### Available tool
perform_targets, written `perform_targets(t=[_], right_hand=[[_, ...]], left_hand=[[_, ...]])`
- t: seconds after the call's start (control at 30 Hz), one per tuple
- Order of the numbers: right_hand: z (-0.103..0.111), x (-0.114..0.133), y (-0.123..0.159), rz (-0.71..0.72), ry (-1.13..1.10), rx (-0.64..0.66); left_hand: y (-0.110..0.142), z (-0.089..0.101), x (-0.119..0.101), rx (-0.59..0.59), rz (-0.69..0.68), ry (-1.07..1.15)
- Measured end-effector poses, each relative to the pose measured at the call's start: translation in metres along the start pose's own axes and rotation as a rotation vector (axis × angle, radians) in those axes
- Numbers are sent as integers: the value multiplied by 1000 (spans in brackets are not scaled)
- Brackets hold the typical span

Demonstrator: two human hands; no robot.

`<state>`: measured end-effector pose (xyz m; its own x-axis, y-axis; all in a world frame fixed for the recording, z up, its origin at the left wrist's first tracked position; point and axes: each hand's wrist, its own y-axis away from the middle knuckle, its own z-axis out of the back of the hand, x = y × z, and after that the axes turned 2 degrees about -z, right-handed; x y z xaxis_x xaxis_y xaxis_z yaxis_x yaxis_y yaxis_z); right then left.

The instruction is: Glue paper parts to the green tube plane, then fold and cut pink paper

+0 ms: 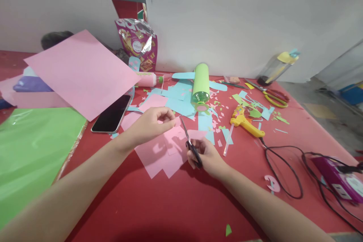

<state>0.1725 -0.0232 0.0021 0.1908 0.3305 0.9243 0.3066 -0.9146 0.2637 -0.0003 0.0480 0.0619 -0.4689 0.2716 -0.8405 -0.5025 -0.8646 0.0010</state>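
My right hand is closed around the black handles of a pair of scissors, whose blades point up and away from me. Just left of the blades, my left hand pinches a small scrap of pink paper between thumb and fingers. Under both hands lie several overlapping pink paper sheets on the red table. Beyond them sits a plastic bottle wrapped in green paper, lying on its side with light blue wing-like strips at its sides.
A yellow glue gun with a black cord lies right, near a purple power strip. Green-handled scissors and a clear tumbler stand farther back. Left are a phone, a large pink sheet, green packaged paper and a snack bag.
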Motion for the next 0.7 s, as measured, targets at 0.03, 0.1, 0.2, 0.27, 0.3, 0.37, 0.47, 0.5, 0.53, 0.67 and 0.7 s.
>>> perform_targets(t=[0.03,0.1,0.2,0.27,0.3,0.37,0.47,0.5,0.53,0.67,0.7], right_hand=[[0,-1,0,11,-17,-14],[1,-3,-1,47,-67,-40],[1,-3,-1,113,-111,-36],[1,-3,-2,149,-122,-39],[1,-2,-2,163,-121,-53],[0,0,-1,198,-109,-100],[-1,3,0,297,-79,-208],[-2,3,1,338,-65,-240],[-2,4,1,375,-45,-272],[-3,2,1,431,26,-325],[-3,2,1,424,29,-321]], left_hand=[[0,0,0,0,-2,3],[0,-1,1,10,-12,15],[-1,-5,3,38,-18,34],[-1,-9,3,66,-13,37],[-1,-11,3,81,-7,38],[0,-15,2,118,8,41],[1,-22,1,187,27,37],[1,-23,1,212,33,34],[2,-25,1,230,40,30],[4,-31,1,259,40,14],[5,-32,1,259,35,14]])
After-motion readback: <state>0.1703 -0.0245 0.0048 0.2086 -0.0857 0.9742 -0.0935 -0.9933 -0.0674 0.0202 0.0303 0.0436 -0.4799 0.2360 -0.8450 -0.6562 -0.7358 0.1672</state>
